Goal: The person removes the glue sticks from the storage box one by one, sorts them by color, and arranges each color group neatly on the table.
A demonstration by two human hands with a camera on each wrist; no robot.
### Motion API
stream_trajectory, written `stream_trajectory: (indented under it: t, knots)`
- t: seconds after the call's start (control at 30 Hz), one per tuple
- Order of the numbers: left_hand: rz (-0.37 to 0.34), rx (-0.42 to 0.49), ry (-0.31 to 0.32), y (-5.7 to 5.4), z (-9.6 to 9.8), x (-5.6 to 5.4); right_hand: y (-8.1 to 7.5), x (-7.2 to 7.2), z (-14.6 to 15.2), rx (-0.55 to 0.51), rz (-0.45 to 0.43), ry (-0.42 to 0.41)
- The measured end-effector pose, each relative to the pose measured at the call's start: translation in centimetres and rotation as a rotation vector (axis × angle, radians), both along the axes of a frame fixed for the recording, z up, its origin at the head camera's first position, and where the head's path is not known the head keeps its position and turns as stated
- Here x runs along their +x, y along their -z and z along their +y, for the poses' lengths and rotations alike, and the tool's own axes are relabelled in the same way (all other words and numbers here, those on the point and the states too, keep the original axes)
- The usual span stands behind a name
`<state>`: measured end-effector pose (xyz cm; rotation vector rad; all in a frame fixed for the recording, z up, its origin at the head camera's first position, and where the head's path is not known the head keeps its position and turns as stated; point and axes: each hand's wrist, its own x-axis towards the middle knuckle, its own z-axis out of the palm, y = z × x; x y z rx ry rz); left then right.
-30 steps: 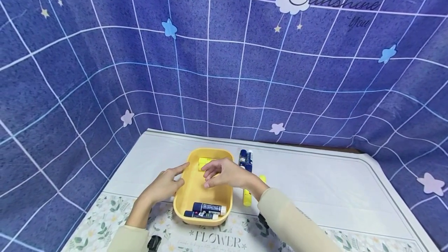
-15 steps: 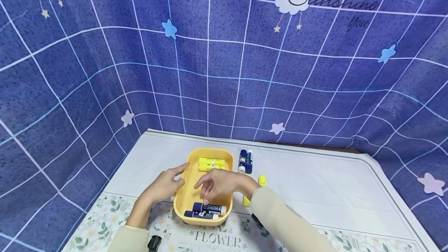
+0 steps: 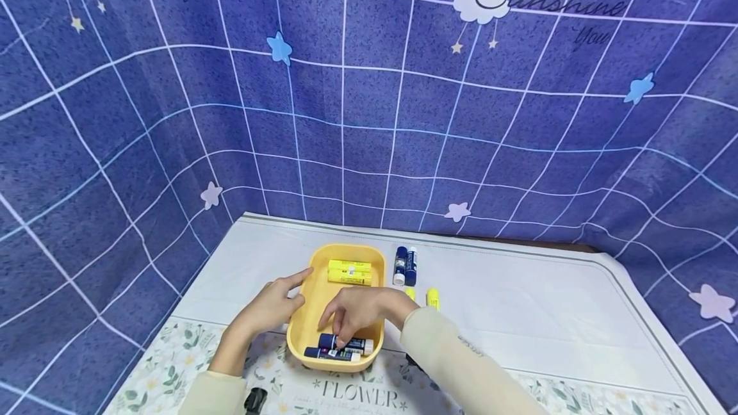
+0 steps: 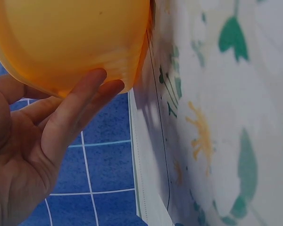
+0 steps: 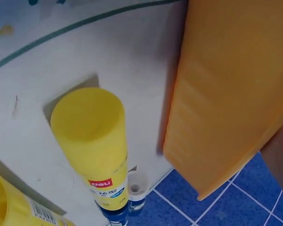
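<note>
A yellow plastic bin [image 3: 311, 316] stands on the table in the head view. My left hand [image 3: 268, 306] holds its left rim, thumb over the edge; the left wrist view shows fingers [image 4: 73, 108] against the outer wall. Two dark blue glue sticks, one the upper blue glue stick [image 3: 360, 344] with a white end, lie at the bin's near end. My right hand [image 3: 357, 312] reaches in over them, thumb tip right at the upper one, index finger apart from it. Two yellow glue sticks [image 3: 350, 272] lie side by side at the far end.
Right of the bin, two blue glue sticks [image 3: 405, 266] lie on the white tabletop. Nearer are two yellow glue sticks, one a yellow glue stick [image 3: 433, 298] beside my right sleeve [image 3: 461, 354]. A blue gridded curtain [image 3: 369, 114] hangs behind the table.
My right hand has moved from the yellow glue sticks at the far end toward me, down to the blue ones, uncovering the yellow pair. The left hand has stayed at the rim.
</note>
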<state>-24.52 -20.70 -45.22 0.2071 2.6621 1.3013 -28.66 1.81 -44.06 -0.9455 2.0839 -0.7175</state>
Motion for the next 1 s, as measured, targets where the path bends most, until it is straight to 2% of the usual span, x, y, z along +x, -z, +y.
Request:
stream_trajectory:
  t: [0.1,0.33,0.5,0.63,0.77,1.0]
  knots:
    - [-0.001,0.003,0.002,0.0,0.0,0.0,0.1,0.2,-0.1,0.007,0.021,0.002]
    - [-0.007,0.005,0.009,-0.1,0.1,-0.1,0.2,1.1,-0.4,0.027,0.151,-0.027]
    - [-0.007,0.005,0.010,-0.1,0.1,0.0,0.2,1.2,-0.4,0.025,0.188,-0.046]
    - [0.001,0.006,0.009,-0.1,0.1,-0.1,-0.1,1.0,-0.1,-0.009,0.169,-0.037]
    - [0.020,0.002,0.009,-0.2,0.1,-0.2,-0.5,0.7,0.3,-0.098,0.120,0.009]
    - [0.034,-0.018,0.018,0.3,0.2,-0.2,-1.5,0.6,1.5,-0.283,0.012,0.172]
